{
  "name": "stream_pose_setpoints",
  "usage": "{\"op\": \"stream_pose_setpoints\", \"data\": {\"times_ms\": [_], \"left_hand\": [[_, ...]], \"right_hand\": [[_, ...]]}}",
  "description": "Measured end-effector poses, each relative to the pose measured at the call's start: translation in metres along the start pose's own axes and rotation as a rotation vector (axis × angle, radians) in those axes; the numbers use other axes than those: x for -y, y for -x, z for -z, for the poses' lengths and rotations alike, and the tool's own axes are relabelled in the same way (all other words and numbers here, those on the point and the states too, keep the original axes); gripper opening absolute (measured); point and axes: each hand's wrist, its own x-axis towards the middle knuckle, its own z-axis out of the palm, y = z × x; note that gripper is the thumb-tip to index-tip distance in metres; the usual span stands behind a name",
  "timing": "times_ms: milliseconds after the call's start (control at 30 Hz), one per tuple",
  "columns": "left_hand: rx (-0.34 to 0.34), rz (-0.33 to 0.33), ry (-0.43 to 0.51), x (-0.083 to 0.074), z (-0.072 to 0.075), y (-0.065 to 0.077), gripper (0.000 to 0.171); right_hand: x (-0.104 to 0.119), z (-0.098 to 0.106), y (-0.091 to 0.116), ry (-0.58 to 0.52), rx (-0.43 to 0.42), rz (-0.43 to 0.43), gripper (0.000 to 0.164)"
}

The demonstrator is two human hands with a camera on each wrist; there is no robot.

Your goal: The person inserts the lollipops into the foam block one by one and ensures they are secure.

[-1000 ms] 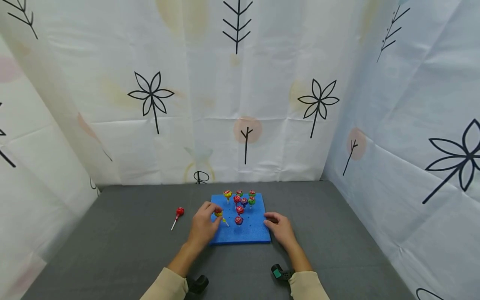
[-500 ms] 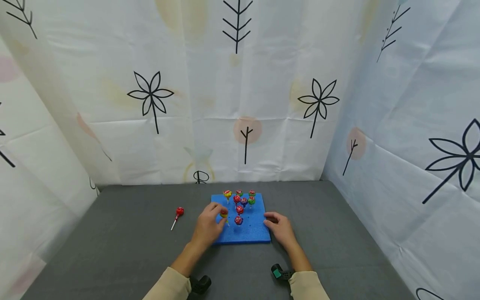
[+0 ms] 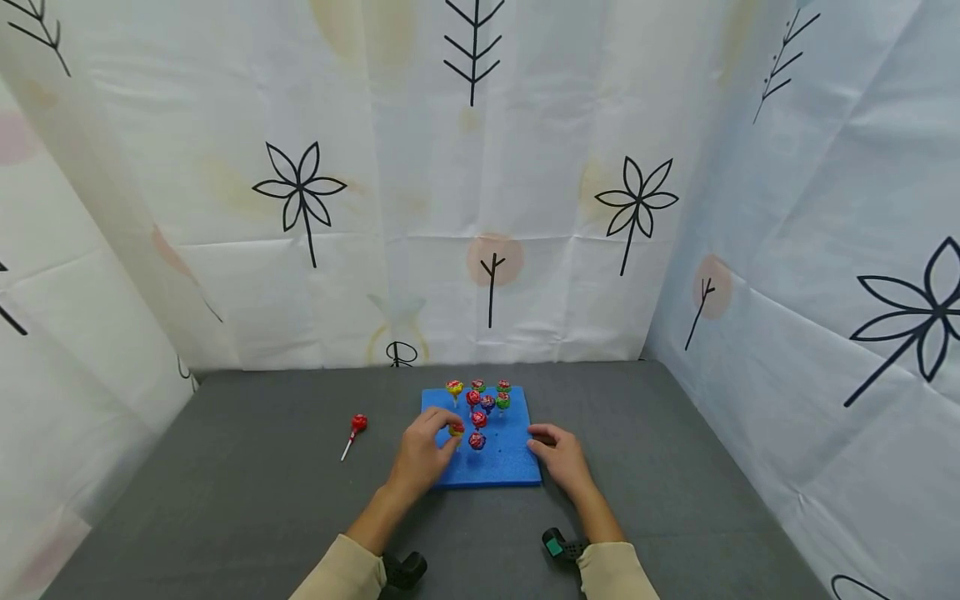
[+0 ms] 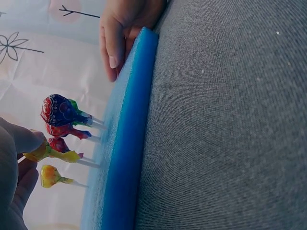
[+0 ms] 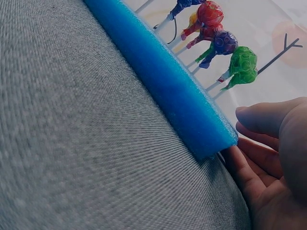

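Observation:
My left hand (image 3: 418,457) pinches a yellow-wrapped lollipop (image 4: 42,151) by its head, between thumb and fingers, over the left part of a blue foam board (image 3: 513,462). In the left wrist view its white stick points at the board and its tip seems to meet the surface. Other lollipops stand stick-down in the foam, among them a yellow one (image 3: 454,388), a green one (image 5: 243,65) and a dark blue one (image 4: 58,110). At the board's right edge my right hand (image 3: 564,460) touches the foam with its fingers, thumb held apart from them.
A red lollipop (image 3: 359,423) lies on the grey table (image 3: 262,500) left of the board. Small holes show in the foam's surface. A white patterned cloth (image 3: 420,300) hangs behind the table and along its sides.
The left hand has moved a little to the right with the yellow lollipop, whose stick has swung from slanted to nearly upright. The right hand and the board have stayed in place.

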Motion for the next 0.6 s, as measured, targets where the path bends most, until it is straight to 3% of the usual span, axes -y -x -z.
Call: {"op": "stream_pose_setpoints", "data": {"times_ms": [600], "left_hand": [[0.022,0.027,-0.006,0.003,-0.0039,0.0055,0.024]], "right_hand": [[-0.0017,-0.0002,-0.0009,0.019,-0.003,-0.005,0.022]]}}
